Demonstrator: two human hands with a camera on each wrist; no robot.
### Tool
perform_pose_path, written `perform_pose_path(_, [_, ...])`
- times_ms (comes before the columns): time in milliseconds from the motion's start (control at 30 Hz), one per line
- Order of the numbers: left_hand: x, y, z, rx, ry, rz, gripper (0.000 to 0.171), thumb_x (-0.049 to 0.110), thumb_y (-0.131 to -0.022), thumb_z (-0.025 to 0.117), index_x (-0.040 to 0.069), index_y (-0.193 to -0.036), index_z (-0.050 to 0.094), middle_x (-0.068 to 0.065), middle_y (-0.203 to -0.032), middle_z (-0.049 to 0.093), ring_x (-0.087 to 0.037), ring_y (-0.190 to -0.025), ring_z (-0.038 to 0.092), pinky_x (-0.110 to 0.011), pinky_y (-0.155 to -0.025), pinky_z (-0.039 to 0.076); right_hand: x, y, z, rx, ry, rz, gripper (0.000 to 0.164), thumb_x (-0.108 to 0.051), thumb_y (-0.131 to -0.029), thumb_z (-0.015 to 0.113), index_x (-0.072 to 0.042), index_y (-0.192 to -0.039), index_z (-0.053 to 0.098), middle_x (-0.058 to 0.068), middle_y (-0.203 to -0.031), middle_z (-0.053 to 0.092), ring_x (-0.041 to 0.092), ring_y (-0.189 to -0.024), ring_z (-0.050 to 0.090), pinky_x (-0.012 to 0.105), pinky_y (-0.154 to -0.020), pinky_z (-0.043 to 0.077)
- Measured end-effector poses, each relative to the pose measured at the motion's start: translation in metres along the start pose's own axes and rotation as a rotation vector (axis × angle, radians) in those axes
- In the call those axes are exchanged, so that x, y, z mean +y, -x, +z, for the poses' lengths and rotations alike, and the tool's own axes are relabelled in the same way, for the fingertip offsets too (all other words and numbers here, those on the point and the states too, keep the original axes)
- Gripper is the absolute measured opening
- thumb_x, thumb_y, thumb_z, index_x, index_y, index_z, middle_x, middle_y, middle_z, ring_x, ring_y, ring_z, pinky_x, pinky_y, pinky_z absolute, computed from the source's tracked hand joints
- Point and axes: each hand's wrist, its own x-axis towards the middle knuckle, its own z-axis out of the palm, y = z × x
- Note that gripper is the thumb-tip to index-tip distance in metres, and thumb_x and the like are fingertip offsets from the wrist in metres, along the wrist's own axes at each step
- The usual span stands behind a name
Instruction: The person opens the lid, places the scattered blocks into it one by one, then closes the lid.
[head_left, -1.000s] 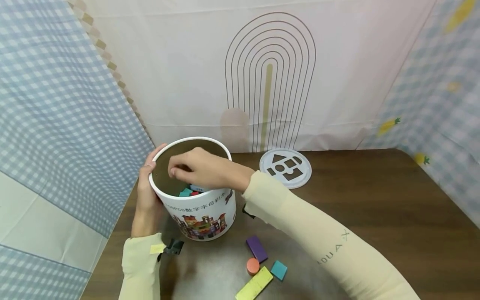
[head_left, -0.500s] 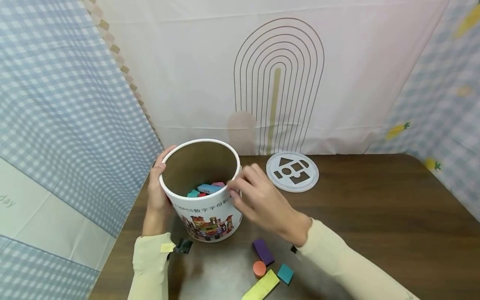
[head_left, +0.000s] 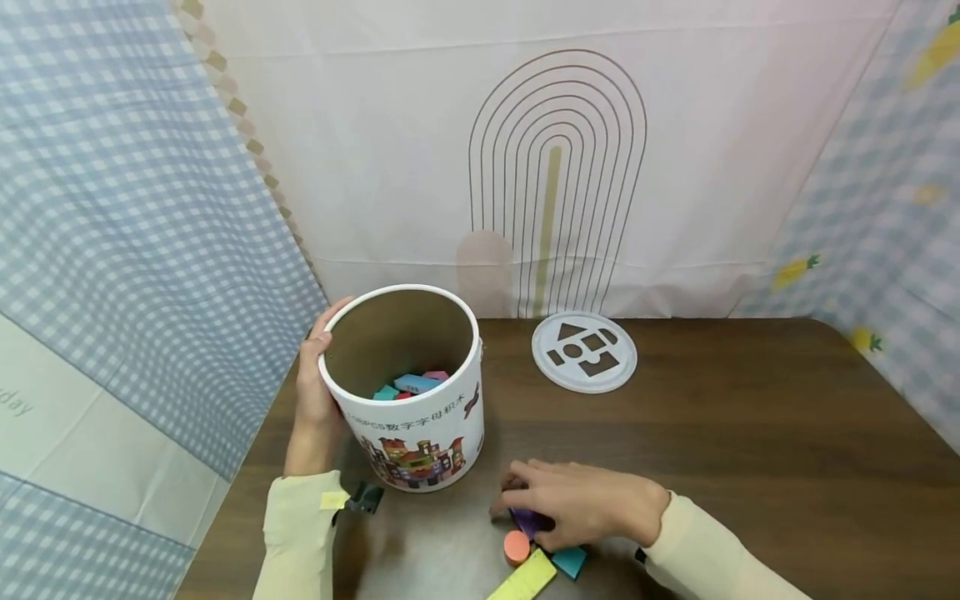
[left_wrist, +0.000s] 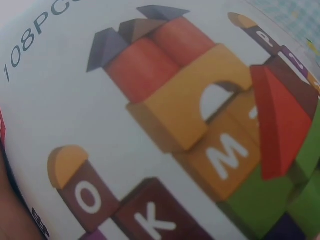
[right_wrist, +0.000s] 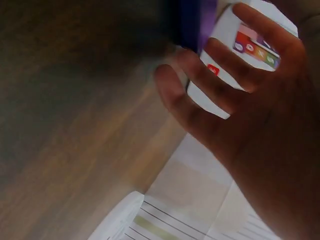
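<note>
A white bucket with printed block pictures stands at centre left, its brown inside facing me. My left hand holds its left side, with the thumb at the rim. Several coloured blocks lie inside, among them a blue block. Low over the table, my right hand reaches over a purple block, its fingers spread around it. In the right wrist view the fingertips are beside the purple block; contact is unclear. The bucket's printed wall fills the left wrist view.
An orange round block, a yellow long block and a teal block lie close to the right hand. A white round lid with shaped holes lies at the back of the brown table, against a patterned curtain.
My right hand has come out of the bucket, swung right over its rim and lowered to the purple block. My left hand stays on the bucket.
</note>
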Motion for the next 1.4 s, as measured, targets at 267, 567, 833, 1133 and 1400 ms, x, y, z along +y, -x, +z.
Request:
perform_pose_path(267, [-0.001, -0.006, 0.0, -0.019, -0.004, 0.015, 0.056, 0.03, -0.098, 0.027, 0.006, -0.147, 0.039, -0.018, -0.139, 0.043, -0.038, -0.125, 0.038, -0.055, -0.098, 0.031, 0.005, -0.002, 0.014, 0.101, 0.027, 0.035, 0.027, -0.024, -0.084, 0.069, -0.033, -0.108, 0.06, -0.01, -0.113, 0.041, 0.003, -0.084, 0.048, 0.017, -0.066, 0.043])
perform_pose_path(567, [-0.003, -0.01, 0.004, -0.027, -0.017, 0.0, 0.058, 0.033, -0.098, 0.028, 0.006, -0.148, 0.037, -0.017, -0.139, 0.043, -0.037, -0.126, 0.038, -0.054, -0.1, 0.03, 0.014, 0.006, 0.015, 0.319, -0.158, 0.073, 0.018, -0.017, -0.082, 0.06, -0.029, -0.085, 0.047, -0.01, -0.109, 0.041, 0.001, -0.08, 0.049, 0.017, -0.063, 0.043])
perform_pose_path(833, [-0.003, -0.008, 0.002, -0.041, -0.031, -0.015, 0.058, 0.033, -0.098, 0.028, 0.006, -0.149, 0.036, -0.017, -0.141, 0.043, -0.039, -0.127, 0.038, -0.056, -0.1, 0.03, 0.002, 0.004, -0.017, 0.608, -0.019, 0.032, 0.006, -0.021, -0.098, 0.054, -0.026, -0.099, 0.055, -0.016, -0.098, 0.048, -0.003, -0.08, 0.052, 0.012, -0.069, 0.044])
perform_pose_path(1133, [-0.004, -0.008, 0.005, -0.068, -0.009, -0.001, 0.058, 0.03, -0.098, 0.025, 0.004, -0.149, 0.033, -0.019, -0.14, 0.041, -0.04, -0.126, 0.037, -0.057, -0.099, 0.031, -0.044, -0.013, -0.12, 0.888, 0.084, -0.201, 0.018, -0.012, -0.099, 0.049, -0.012, -0.109, 0.065, -0.006, -0.107, 0.06, 0.002, -0.094, 0.054, 0.017, -0.082, 0.046])
perform_pose_path(1400, [-0.002, -0.001, -0.001, -0.038, -0.01, -0.008, 0.056, 0.03, -0.098, 0.025, 0.006, -0.148, 0.037, -0.017, -0.141, 0.042, -0.036, -0.124, 0.04, -0.05, -0.099, 0.036, -0.059, -0.09, -0.167, 0.541, 0.14, -0.128, 0.014, -0.016, -0.097, 0.05, -0.016, -0.1, 0.064, -0.007, -0.096, 0.056, 0.004, -0.083, 0.051, 0.018, -0.074, 0.043])
